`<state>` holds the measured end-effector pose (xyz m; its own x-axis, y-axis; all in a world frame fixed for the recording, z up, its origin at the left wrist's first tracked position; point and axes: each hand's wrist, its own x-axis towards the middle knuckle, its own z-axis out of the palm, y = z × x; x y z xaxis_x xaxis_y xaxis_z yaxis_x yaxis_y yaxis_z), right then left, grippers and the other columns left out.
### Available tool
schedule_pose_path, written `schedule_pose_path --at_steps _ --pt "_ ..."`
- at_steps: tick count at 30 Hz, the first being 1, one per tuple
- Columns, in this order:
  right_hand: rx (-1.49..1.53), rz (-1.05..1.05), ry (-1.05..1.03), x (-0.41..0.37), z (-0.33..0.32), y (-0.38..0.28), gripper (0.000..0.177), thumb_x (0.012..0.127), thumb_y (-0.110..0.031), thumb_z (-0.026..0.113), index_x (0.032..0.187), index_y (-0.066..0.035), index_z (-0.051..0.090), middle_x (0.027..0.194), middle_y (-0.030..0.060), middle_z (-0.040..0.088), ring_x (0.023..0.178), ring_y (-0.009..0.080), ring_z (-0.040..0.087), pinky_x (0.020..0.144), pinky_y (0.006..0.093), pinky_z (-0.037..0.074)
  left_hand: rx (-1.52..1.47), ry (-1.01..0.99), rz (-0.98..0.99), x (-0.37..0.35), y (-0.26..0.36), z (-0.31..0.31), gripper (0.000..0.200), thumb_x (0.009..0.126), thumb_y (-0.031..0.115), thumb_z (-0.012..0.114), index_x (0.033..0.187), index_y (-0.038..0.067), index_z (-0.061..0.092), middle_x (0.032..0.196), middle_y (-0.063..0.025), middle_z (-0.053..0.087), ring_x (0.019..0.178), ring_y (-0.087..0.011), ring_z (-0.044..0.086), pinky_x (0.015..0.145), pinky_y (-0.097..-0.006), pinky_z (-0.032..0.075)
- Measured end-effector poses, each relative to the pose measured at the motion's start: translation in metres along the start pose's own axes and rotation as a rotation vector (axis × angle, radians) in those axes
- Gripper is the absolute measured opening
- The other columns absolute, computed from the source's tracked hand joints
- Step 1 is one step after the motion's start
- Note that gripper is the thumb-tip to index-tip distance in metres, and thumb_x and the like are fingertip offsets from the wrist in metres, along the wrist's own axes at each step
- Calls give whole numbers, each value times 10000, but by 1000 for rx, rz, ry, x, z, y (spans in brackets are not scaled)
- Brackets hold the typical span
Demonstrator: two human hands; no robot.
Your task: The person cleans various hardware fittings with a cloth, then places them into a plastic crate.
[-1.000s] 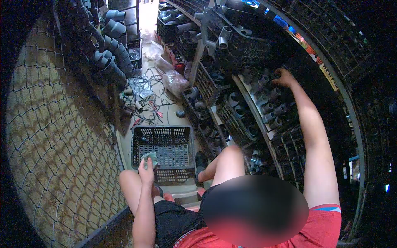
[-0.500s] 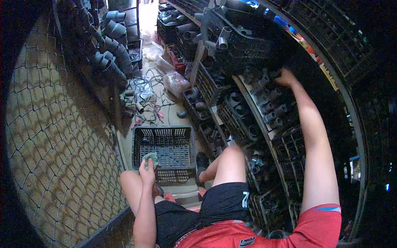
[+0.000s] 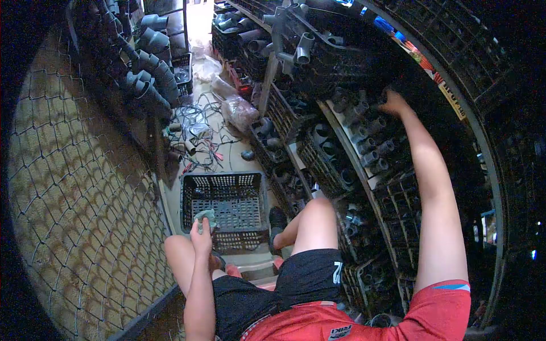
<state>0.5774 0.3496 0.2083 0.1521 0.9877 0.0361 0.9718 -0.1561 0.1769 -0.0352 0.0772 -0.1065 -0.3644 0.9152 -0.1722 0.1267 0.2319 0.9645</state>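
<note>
My left hand (image 3: 201, 236) is closed on a crumpled pale green rag (image 3: 205, 215), held over the near left part of a black plastic crate (image 3: 263, 196) on the floor. The crate's slotted bottom shows. My right hand (image 3: 393, 104) reaches far out to the right, into a dark shelf bay. Its fingers are curled at the back of rows of grey pipe fittings (image 3: 371, 143); deep shadow hides what they grip, if anything.
Shelves with black crates (image 3: 324, 153) of fittings line the right. A wire mesh fence (image 3: 85, 210) stands on the left, with large grey pipe fittings (image 3: 153, 40) beyond it. Tangled cables (image 3: 199, 131) and plastic bags (image 3: 239, 111) lie on the floor ahead.
The view has shifted slightly. My right hand stays at the same shelf bay, with only a small shift of the fingers. My left hand still holds the rag above the crate.
</note>
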Motion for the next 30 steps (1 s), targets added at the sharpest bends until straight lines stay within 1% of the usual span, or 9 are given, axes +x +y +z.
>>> schedule_pose_path --at_steps 10,13,14,15,17,20,23,27,30 --pt "10 -71 -44 -7 -5 -12 734 667 -289 815 1306 -61 533 1282 208 586 1208 354 549 1033 400 439 -65 -79 -19 1 4 -3 375 977 289 577 1136 -48 613 1053 -103 667 968 -153 578 868 -298 454" --pt "24 50 205 0 -8 -2 815 742 -344 776 1398 -8 431 1400 218 490 1297 334 478 1085 395 383 -140 -37 -94 -1 18 0 356 976 264 575 1155 -42 612 1044 -103 673 960 -149 584 858 -298 462" --pt "191 -89 294 19 -5 19 734 790 -338 742 1383 -17 453 1378 211 512 1287 326 490 1076 395 385 -145 -20 -44 6 13 -1 353 975 258 577 1157 -43 611 1046 -106 673 963 -146 584 859 -296 462" --pt "155 -19 313 -8 -42 -19 656 817 -310 722 1352 -13 485 1335 201 545 1261 316 512 1058 383 395 -145 -3 2 19 5 -2 351 973 252 578 1160 -44 609 1048 -110 673 967 -142 583 860 -294 463" --pt "113 -221 430 -52 -89 -70 529 872 -317 675 1284 -8 554 1306 195 570 1241 322 528 1051 383 395 -54 73 105 49 20 -12 368 955 259 598 1173 -37 610 1063 -119 670 993 -169 591 892 -308 455" --pt "130 -352 467 -104 -127 -143 377 926 -221 622 1223 7 572 1221 172 597 1169 285 563 1005 356 419 140 232 140 115 -9 -16 454 906 329 632 1199 -16 601 1095 -239 664 1054 -325 639 902 -372 469" --pt "388 -428 517 -165 -113 -217 296 949 -173 578 1181 11 586 1160 158 603 1123 277 576 1000 359 421 335 33 9 162 -80 -11 476 889 387 620 1207 33 615 1102 -240 659 1058 -363 632 914 -410 475" --pt "667 -600 202 -211 -14 -285 171 827 -25 578 987 -2 633 1025 163 642 1013 317 600 933 402 458 911 -454 -266 176 -125 6 427 869 376 568 1260 211 617 1196 -171 640 1094 -332 619 948 -429 489" --pt "732 -473 -184 -229 99 -326 164 778 -48 657 942 -36 656 1024 149 652 996 331 606 897 419 477 959 -469 -315 190 -150 23 421 863 376 605 1248 208 627 1254 -173 598 1136 -342 586 963 -440 484"
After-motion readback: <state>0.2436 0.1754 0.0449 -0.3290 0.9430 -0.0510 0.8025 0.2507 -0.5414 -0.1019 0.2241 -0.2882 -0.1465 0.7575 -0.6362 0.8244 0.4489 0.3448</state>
